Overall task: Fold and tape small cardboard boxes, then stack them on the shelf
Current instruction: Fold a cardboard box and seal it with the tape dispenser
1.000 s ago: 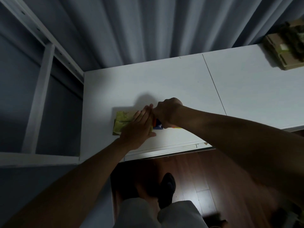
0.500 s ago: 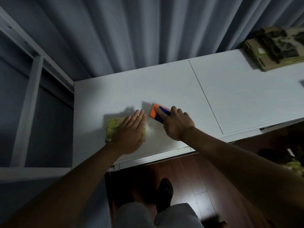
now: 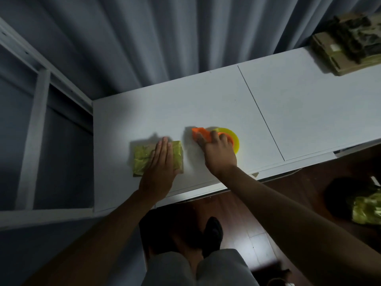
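A small cardboard box (image 3: 142,159) covered with yellow-green tape lies near the left front of the white table (image 3: 206,104). My left hand (image 3: 159,166) rests flat on top of it, fingers straight and together. To its right my right hand (image 3: 216,150) grips an orange tape dispenser (image 3: 201,134) with a yellow tape roll (image 3: 234,139), which sits on the table a short way from the box.
A pile of flat cardboard (image 3: 346,46) sits at the table's far right corner. A white shelf frame (image 3: 39,124) stands to the left. Grey curtains hang behind. A dark bin with yellow-green scraps (image 3: 365,207) stands on the wooden floor at the right.
My right hand has carried the tape dispenser away from the box to the right and set it down, showing the yellow roll. My left hand stays flat on the box.
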